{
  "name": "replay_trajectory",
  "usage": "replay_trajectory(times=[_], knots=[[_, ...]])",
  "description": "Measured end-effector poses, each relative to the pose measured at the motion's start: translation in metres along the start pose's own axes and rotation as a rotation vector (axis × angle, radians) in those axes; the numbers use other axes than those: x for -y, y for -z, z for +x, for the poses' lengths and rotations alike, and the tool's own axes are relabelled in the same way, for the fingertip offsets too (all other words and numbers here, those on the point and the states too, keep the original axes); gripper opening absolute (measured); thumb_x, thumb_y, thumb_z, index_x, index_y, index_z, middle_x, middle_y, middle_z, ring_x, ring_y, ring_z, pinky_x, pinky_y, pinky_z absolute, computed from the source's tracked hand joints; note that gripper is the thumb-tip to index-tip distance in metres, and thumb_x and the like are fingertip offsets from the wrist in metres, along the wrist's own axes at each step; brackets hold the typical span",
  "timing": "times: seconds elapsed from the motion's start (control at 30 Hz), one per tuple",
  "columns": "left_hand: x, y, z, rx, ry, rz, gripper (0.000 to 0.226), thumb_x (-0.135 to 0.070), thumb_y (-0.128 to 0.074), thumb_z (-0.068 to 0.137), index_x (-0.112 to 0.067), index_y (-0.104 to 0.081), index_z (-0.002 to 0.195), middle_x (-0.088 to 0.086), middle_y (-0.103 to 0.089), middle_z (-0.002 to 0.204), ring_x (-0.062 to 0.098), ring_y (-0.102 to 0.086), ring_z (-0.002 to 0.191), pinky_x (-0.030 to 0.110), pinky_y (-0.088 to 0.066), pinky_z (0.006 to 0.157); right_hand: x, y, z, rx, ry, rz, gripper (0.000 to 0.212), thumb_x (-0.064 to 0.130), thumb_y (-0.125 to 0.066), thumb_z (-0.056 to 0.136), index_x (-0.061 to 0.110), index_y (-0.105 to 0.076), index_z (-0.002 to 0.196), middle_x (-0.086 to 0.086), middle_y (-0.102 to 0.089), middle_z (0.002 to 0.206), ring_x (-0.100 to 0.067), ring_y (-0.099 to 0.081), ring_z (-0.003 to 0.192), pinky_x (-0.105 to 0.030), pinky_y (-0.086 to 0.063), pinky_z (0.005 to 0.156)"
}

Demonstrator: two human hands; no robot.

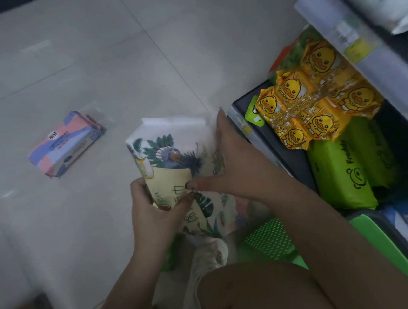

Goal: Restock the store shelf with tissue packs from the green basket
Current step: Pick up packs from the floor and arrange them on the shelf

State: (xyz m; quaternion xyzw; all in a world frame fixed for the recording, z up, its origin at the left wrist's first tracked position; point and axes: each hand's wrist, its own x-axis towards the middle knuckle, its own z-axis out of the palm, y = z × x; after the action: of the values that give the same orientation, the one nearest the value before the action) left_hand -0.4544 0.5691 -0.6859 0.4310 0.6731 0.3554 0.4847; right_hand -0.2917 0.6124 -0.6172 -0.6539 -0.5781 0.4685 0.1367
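Both hands, left [151,210] and right [233,158], gripping a leaf-printed tissue pack [173,157]. Near the shelf [299,162], right. Pink-and-purple pack [67,143] on the floor [112,63], far left.

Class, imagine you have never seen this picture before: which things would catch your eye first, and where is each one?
First the white tissue pack with leaf and bird print in the centre, held between the left hand and the right hand. Next the bright yellow duck packs on the low shelf at right, piled above the lime green packs. Last, the pink and purple pack lying alone on the pale floor tiles at left.
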Motion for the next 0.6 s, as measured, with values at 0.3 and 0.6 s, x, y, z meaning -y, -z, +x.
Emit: replay_trajectory(times=[0.3, 0.6], knots=[[-0.068, -0.009, -0.023, 0.032, -0.217, -0.015, 0.065, -0.050, -0.071, 0.045, -0.032, -0.040, 0.098, -0.029, -0.055, 0.088, -0.014, -0.055, 0.080, 0.010, -0.044, 0.055, 0.037, 0.041, -0.052, -0.379, 0.157, 0.204, 0.104, 0.045, -0.084, 0.052, 0.017, -0.032, 0.138, 0.004, -0.049, 0.133, -0.006, -0.049, 0.123, -0.034, -0.049, 0.097], [-0.141, -0.011, -0.068, 0.128, -0.412, -0.066, 0.076, -0.015, -0.086, 0.057, -0.030, -0.034, 0.111, -0.024, -0.052, 0.099, -0.018, -0.054, 0.085, 0.004, -0.043, 0.063, 0.078, 0.085, -0.132, -0.631, 0.277, 0.266, 0.062, 0.015, -0.082, 0.065, 0.042, -0.043, 0.105, 0.030, -0.055, 0.104, 0.023, -0.051, 0.094, 0.002, -0.041, 0.070]])
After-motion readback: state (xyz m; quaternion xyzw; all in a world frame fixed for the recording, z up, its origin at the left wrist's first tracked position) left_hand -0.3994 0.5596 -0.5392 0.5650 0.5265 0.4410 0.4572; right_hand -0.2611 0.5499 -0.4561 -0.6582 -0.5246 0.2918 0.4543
